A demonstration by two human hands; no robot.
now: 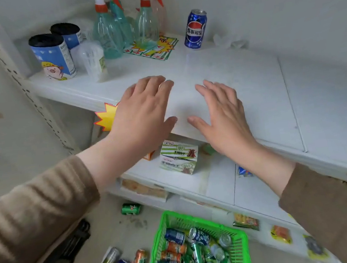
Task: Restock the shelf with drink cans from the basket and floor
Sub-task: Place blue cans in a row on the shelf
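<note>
White shelf (238, 85) with one blue can (195, 29) upright at the back, left hand (144, 111) and right hand (222, 112) held flat and empty above it, cans piled in green basket (158, 236) on floor (123, 228) below

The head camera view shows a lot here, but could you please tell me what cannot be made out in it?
- Cans low in the green basket: count hidden by the cans piled above.
- Snack packets on the lowest shelf: blurred, print unreadable.
- Orange box: mostly hidden behind the left hand.
- Right hand: touching the shelf or hovering, unclear.
</note>
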